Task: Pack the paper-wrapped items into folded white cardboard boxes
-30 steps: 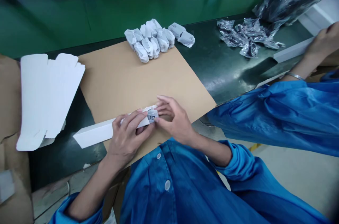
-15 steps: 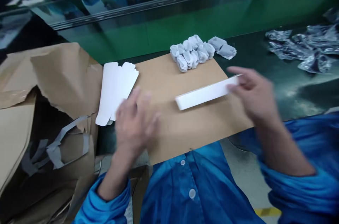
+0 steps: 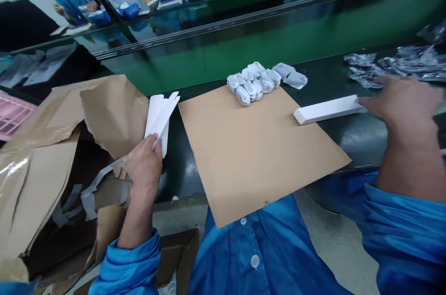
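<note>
At the left, my left hand pinches the lower end of a folded-flat white carton from a small fanned stack, beside the torn cardboard box. Over on the right, my right hand is at the far end of a long, narrow white box, thumb against that end; its other fingers are partly hidden. The box's near-left end overlaps the edge of a brown cardboard sheet. Several small bundles wrapped in white paper sit grouped at the sheet's back edge, two of them just off it.
A big open cardboard box with torn flaps and loose tape stands at the left. Clear plastic bags lie at the back right of the dark bench. A green barrier runs behind; co-workers in blue sit beyond it.
My right hand has carried the narrow white box to the right, off the middle of the sheet. My left hand has moved left and closed on a flat white carton. The view has shifted.
</note>
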Action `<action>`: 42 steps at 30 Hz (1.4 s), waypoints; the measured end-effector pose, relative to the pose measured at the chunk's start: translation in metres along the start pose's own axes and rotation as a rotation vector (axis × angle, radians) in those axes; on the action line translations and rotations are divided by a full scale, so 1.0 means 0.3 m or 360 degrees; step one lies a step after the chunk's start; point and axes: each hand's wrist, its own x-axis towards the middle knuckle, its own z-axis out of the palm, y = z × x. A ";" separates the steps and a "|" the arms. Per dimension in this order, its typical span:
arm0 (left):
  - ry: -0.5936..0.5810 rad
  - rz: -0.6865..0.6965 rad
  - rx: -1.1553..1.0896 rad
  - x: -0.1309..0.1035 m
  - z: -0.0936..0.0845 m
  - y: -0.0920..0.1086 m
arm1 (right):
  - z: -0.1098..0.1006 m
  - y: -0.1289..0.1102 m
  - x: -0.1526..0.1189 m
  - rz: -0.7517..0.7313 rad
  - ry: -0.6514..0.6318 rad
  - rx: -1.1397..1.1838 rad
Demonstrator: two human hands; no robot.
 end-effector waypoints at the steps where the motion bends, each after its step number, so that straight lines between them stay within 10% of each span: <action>1: 0.0082 0.0052 -0.0054 -0.015 -0.005 0.005 | -0.013 -0.032 -0.044 0.0028 0.0041 0.0191; 3: 0.0366 0.0232 -0.0226 -0.067 -0.011 0.054 | -0.047 -0.130 -0.196 -0.0055 -0.0020 0.0914; 6: 0.0668 0.0663 -0.0534 -0.197 -0.020 0.214 | -0.082 -0.335 -0.501 -0.0666 -0.0672 0.1799; 8: 0.0549 0.0993 -0.0686 -0.292 -0.043 0.324 | -0.076 -0.456 -0.645 -0.0766 -0.1197 0.2447; 10: 0.0298 0.1158 -0.0877 -0.355 -0.086 0.383 | -0.062 -0.509 -0.682 -0.0605 -0.1290 0.2709; 14: 0.0030 0.0480 -0.1521 -0.301 -0.200 0.342 | -0.091 -0.423 -0.549 -0.1188 -0.1713 0.2378; 16: -0.0445 0.0259 -0.1741 -0.224 -0.231 0.309 | -0.132 -0.370 -0.495 -0.1717 -0.1885 0.1906; 19: -0.1032 0.0075 -0.1731 -0.148 -0.211 0.305 | -0.181 -0.344 -0.521 -0.1931 -0.1412 0.1259; 24: -0.1073 -0.0354 -0.2157 -0.161 -0.129 0.317 | -0.173 -0.336 -0.657 -0.1936 -0.0211 0.0692; 29: -0.1496 -0.0034 -0.2083 -0.142 -0.158 0.268 | -0.150 -0.317 -0.639 -0.2190 -0.0049 0.0808; 36: -0.0996 0.0238 -0.1704 -0.142 -0.176 0.290 | -0.152 -0.317 -0.650 -0.2212 0.0131 0.0760; 42: -0.0935 0.0248 -0.1646 -0.147 -0.169 0.299 | -0.161 -0.327 -0.679 -0.2163 0.0166 0.0629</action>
